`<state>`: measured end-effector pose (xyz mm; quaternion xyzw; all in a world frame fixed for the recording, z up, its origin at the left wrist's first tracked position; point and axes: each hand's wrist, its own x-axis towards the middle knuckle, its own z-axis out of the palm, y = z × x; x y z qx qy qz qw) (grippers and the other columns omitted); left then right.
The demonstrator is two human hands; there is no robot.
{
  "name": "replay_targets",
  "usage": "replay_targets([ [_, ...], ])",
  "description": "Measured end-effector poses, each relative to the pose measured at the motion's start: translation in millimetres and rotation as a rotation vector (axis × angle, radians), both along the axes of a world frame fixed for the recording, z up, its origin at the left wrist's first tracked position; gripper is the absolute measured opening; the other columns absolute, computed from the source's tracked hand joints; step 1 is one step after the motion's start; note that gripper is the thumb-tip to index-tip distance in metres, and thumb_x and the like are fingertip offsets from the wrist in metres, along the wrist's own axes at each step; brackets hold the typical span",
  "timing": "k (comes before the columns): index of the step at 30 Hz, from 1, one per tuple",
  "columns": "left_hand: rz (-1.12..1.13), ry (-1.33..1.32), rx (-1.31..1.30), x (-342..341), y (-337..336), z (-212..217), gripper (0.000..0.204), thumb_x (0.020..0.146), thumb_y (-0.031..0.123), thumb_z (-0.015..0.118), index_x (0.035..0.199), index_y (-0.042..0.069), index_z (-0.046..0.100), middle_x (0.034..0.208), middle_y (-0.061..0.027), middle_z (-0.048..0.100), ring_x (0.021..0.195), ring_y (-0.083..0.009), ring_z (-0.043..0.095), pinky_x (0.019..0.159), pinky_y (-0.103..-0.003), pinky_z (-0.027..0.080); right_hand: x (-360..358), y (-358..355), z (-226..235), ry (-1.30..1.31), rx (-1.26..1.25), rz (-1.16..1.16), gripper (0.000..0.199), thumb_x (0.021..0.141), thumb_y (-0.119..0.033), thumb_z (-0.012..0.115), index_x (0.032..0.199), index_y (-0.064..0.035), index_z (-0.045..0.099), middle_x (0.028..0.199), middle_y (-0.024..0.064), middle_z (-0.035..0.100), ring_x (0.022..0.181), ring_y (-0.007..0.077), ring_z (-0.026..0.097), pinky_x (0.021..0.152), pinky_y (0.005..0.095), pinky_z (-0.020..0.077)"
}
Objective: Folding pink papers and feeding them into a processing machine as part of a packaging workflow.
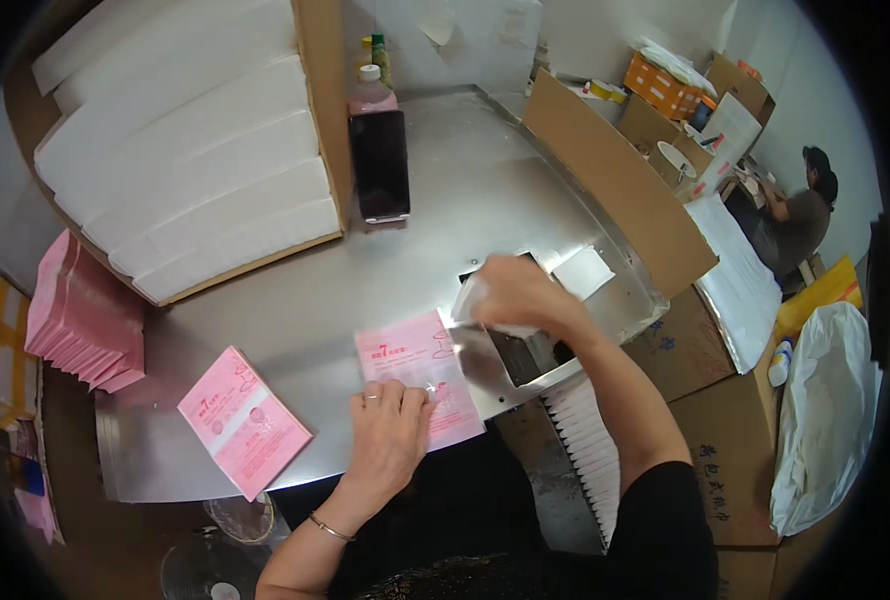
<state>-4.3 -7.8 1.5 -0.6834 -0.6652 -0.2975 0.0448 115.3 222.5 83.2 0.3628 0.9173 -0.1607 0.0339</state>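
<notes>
Near the table's front edge lies a pink printed packet (405,345), flat, with a glossy pale patch in its middle. My left hand (393,425) rests on its left part, fingers bent and together, holding it down. Over the rectangular opening (525,360) in the metal tabletop is my right hand (523,292), blurred and closed. A whitish, partly see-through piece (473,300) sticks out from its fingers; its kind is unclear. To the left of my left hand sits a neat stack of pink printed packets (245,420) with a pale band across.
A carton of white packs (195,170) stands at the back left, pink packets (85,320) below it. A phone (380,165) leans on a bottle (371,90). A white square (583,272) lies by the opening; a cardboard flap (615,180) edges the right. Another person (800,220) sits far right.
</notes>
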Motion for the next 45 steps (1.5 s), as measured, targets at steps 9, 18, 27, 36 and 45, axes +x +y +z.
replay_targets([
  [9, -0.052, -0.062, -0.053, -1.5, -9.8, -3.7, 0.025, 0.086, 0.020, 0.072, 0.098, 0.003, 0.059, 0.108, -0.0178, 0.055, 0.100, -0.0338, 0.053, 0.078, -0.043, 0.042, 24.7, -49.8, -33.5, 0.789, -0.066, 0.021, 0.032, 0.088, -0.001, 0.058, 0.118, -0.0015, 0.068, 0.107, 0.0170, 0.072, 0.100, 0.0317, 0.070, 0.087, 0.0401, 0.0544],
  [18, 0.196, 0.078, -0.112, -13.1, -20.8, 10.4, 0.083, 0.067, 0.037, 0.076, 0.140, 0.006, 0.050, 0.150, -0.0277, 0.037, 0.129, -0.0462, 0.042, 0.093, -0.052, 0.036, -13.2, -126.1, -78.4, 0.654, 0.279, 0.485, 0.032, 0.081, -0.009, 0.063, 0.112, 0.0028, 0.062, 0.113, 0.0223, 0.060, 0.107, 0.0411, 0.059, 0.090, 0.0510, 0.0471],
  [27, 0.203, 0.203, -0.134, -13.9, -16.9, 14.8, 0.068, 0.078, 0.046, 0.073, 0.135, 0.013, 0.058, 0.136, -0.0217, 0.052, 0.120, -0.0421, 0.047, 0.092, -0.053, 0.036, 46.0, -45.0, -73.0, 0.761, 0.519, 0.059, 0.034, 0.080, -0.003, 0.061, 0.114, 0.0023, 0.059, 0.101, 0.0200, 0.063, 0.092, 0.0381, 0.061, 0.081, 0.0467, 0.0496],
  [36, 0.329, 0.228, -0.127, -1.5, -30.7, 20.5, 0.064, 0.079, 0.063, 0.068, 0.106, 0.005, 0.063, 0.112, -0.0217, 0.056, 0.105, -0.0361, 0.053, 0.080, -0.052, 0.040, 146.0, -24.9, -84.7, 0.354, 0.698, -0.412, 0.032, 0.081, -0.029, 0.077, 0.090, -0.0023, 0.062, 0.097, 0.0177, 0.058, 0.094, 0.0386, 0.056, 0.080, 0.0507, 0.0441],
  [45, 0.405, 0.077, 0.161, -93.6, -40.1, 76.5, 0.066, 0.082, 0.039, 0.075, 0.137, 0.009, 0.055, 0.136, -0.0240, 0.050, 0.123, -0.0422, 0.048, 0.100, -0.058, 0.037, -42.8, -39.2, 31.6, 0.963, 0.343, 0.049, 0.039, 0.085, -0.007, 0.072, 0.121, 0.0052, 0.065, 0.125, 0.0237, 0.063, 0.116, 0.0382, 0.061, 0.100, 0.0428, 0.0472],
])
